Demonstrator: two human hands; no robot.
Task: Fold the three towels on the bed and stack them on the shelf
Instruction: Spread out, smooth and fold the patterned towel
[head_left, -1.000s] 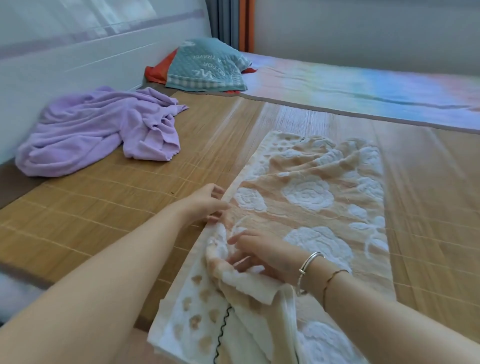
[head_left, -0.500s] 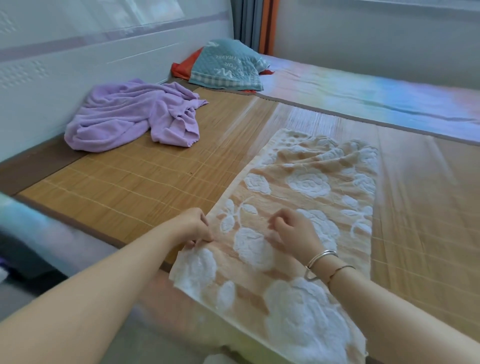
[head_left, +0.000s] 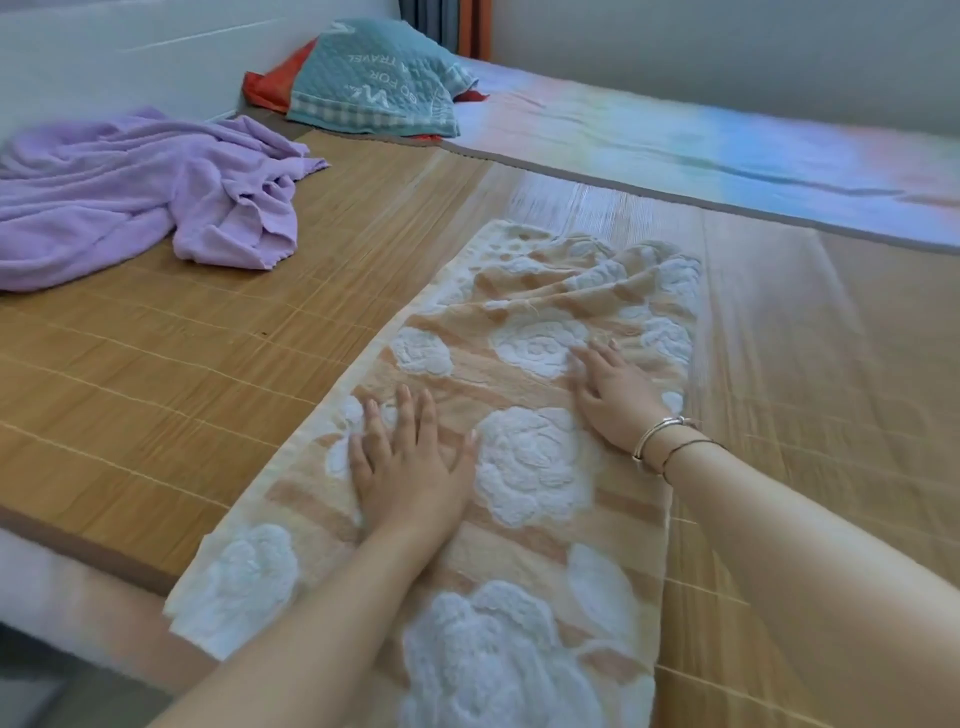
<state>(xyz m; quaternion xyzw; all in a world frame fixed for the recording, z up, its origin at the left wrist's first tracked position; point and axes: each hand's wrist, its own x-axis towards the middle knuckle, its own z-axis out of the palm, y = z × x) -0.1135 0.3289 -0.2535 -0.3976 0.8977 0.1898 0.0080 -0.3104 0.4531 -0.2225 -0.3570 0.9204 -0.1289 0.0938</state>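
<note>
Both hands lie flat on the peach towel (head_left: 524, 415), fingers straight and spread, grasping nothing. Her left hand (head_left: 408, 467) presses palm-down near the towel's left edge, beside a big white rose. Her right hand (head_left: 618, 400), with a silver bangle (head_left: 657, 439) and a thin cord at the wrist, presses further up towards the right edge.

That towel is peach with raised white roses and a pale border. It is spread lengthwise on the bamboo mat (head_left: 182, 384) of the bed, its near end hanging a little over the mat's front edge. The near and middle parts lie smooth; the far end is rumpled into ridges. A purple towel (head_left: 130, 197) sits in a loose heap well to the left on the mat. A teal towel (head_left: 374, 83) with white lettering lies at the head of the bed on something orange (head_left: 265, 88), past the mat's far edge. A pastel sheet (head_left: 727, 150) covers the bed beyond.

Half a second ago both hands were curled, the left pinching the towel's left edge and the right bunched on the cloth; now they are opened flat and sit further up it. A second ago the near end was lifted and folded over in her fingers; it now lies flat.
</note>
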